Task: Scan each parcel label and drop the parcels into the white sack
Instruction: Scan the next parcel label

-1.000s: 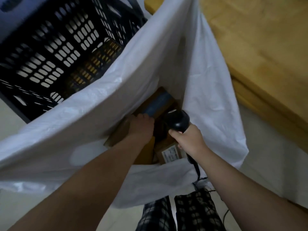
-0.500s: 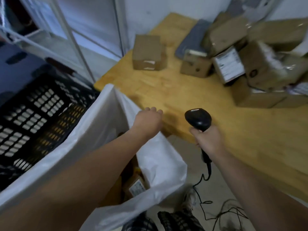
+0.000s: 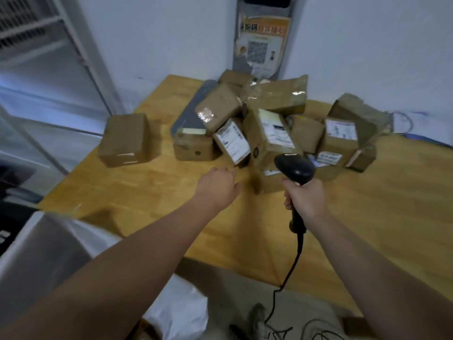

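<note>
Cardboard parcels (image 3: 269,133) sit heaped on the surface (image 3: 147,192), with the white sack (image 3: 179,312) lower left. The left hand (image 3: 220,185) reaches out loose and empty, and the right hand (image 3: 306,200) grips the scanner (image 3: 294,168). Tugging a lower box could topple the leaning stack.

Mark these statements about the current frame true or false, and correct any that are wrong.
1. The right hand grips the black scanner. True.
2. The left hand holds a parcel. False: it holds nothing and reaches over the table towards the parcel pile.
3. One brown parcel sits alone on the table, left of the pile. True.
4. The scanner is cordless. False: a cable hangs from its handle towards the floor.
5. The white sack lies on the table. False: it is off the table, by the near-left edge.
</note>
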The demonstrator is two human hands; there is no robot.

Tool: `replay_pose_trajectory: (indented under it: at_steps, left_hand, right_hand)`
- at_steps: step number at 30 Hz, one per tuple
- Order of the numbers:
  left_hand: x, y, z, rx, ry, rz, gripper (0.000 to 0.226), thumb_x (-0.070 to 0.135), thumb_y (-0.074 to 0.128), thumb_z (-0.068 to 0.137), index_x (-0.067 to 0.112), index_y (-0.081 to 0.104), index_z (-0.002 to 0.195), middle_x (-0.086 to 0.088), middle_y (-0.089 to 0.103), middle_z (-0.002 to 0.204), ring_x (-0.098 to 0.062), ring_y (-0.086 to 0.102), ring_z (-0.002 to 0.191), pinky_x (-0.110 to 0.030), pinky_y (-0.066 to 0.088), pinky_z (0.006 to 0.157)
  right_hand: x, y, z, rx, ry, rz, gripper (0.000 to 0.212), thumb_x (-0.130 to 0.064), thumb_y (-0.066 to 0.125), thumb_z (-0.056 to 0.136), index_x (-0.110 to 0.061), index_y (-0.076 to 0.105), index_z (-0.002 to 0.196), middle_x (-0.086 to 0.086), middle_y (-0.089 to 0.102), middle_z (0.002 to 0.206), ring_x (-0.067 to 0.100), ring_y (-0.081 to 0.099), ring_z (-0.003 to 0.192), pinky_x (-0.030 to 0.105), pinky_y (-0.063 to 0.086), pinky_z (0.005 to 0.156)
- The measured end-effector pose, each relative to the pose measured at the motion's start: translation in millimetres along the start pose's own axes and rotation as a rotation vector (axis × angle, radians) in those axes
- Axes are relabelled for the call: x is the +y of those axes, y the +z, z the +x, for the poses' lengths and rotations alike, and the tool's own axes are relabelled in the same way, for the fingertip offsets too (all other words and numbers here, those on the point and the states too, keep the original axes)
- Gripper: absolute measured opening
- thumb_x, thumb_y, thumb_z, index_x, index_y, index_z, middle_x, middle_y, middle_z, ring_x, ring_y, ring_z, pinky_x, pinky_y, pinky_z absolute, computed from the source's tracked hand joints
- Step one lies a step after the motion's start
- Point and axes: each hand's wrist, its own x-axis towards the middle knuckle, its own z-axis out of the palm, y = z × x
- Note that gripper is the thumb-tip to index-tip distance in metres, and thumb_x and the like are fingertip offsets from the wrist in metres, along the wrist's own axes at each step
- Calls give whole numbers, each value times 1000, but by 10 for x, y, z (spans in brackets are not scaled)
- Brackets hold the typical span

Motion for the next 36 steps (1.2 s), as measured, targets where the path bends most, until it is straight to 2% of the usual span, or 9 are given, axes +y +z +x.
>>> replay_pose_trajectory:
  at_steps: [5, 8, 12, 16, 24, 27, 29, 32, 36]
  left_hand:
    - [387, -106, 527, 51, -148, -174, 49, 45, 43, 99, 8, 47, 131, -17, 53, 124, -34, 55, 109, -41, 48, 82]
    - [535, -144, 806, 60, -338, -465, 68, 58, 42, 95, 9, 36, 142, -17, 47, 138, -34, 50, 121, -42, 46, 93]
    - [718, -109, 1022, -110, -632, -919, 95, 69, 53, 83, 22, 10, 153, -11, 28, 154, -36, 38, 134, -50, 41, 104]
    - [851, -32, 1096, -45, -770, -1286, 84, 50, 68, 82, 16, 25, 145, -8, 43, 140, -29, 49, 120, -46, 50, 95]
    - [488, -145, 697, 388, -609, -1317, 63, 54, 74, 66, 32, 46, 117, -5, 52, 127, -20, 60, 105, -41, 55, 86]
    - [316, -311, 516, 599, -491, -1468, 49, 25, 77, 81, 23, 45, 119, -2, 58, 115, -12, 63, 99, -21, 55, 71]
    - [202, -490, 452, 690, -440, -1487, 55, 16, 75, 83, 21, 41, 126, 4, 58, 110, -11, 63, 100, -23, 56, 73]
    - [43, -767, 417, 599, -354, -1420, 61, 22, 75, 82, 23, 41, 133, 0, 58, 117, -18, 63, 105, -34, 56, 84]
    - [-63, -1042, 473, 209, -161, -1073, 69, 32, 81, 74, 27, 42, 130, 2, 56, 123, -20, 60, 110, -38, 55, 88]
  right_hand:
    - [-40, -482, 433, 2, -11, 22, 28, -18, 67, 88, -3, 58, 66, 13, 56, 57, 20, 55, 48, 33, 49, 57]
    - [-39, -704, 637, -1, -21, 25, 28, -19, 69, 86, -2, 59, 66, 13, 56, 57, 17, 55, 45, 31, 49, 54]
    - [-35, -865, 820, -27, -15, 61, 28, -16, 68, 86, -6, 59, 61, 6, 55, 51, 16, 54, 46, 29, 48, 53]
    - [3, -891, 926, -82, -18, 56, 24, -16, 67, 86, -6, 62, 65, 6, 58, 53, 13, 56, 47, 29, 51, 56]
    - [-65, -768, 954, -169, -61, 106, 25, -17, 67, 89, -3, 62, 69, 9, 59, 59, 16, 57, 51, 24, 51, 50]
    - [-155, -654, 899, -199, -106, 89, 18, -22, 71, 87, -6, 65, 79, 6, 63, 64, 11, 59, 51, 18, 49, 48]
    - [-230, -588, 860, -189, -160, 96, 19, -23, 74, 84, -7, 65, 82, 4, 64, 69, 7, 61, 56, 15, 49, 50]
    - [-387, -536, 791, -151, -246, 147, 23, -24, 80, 78, -15, 59, 74, -8, 60, 68, -1, 60, 67, 16, 49, 62]
    - [-571, -493, 673, -328, -333, 89, 28, -18, 81, 76, -22, 64, 98, -14, 64, 88, -14, 60, 75, 3, 43, 56]
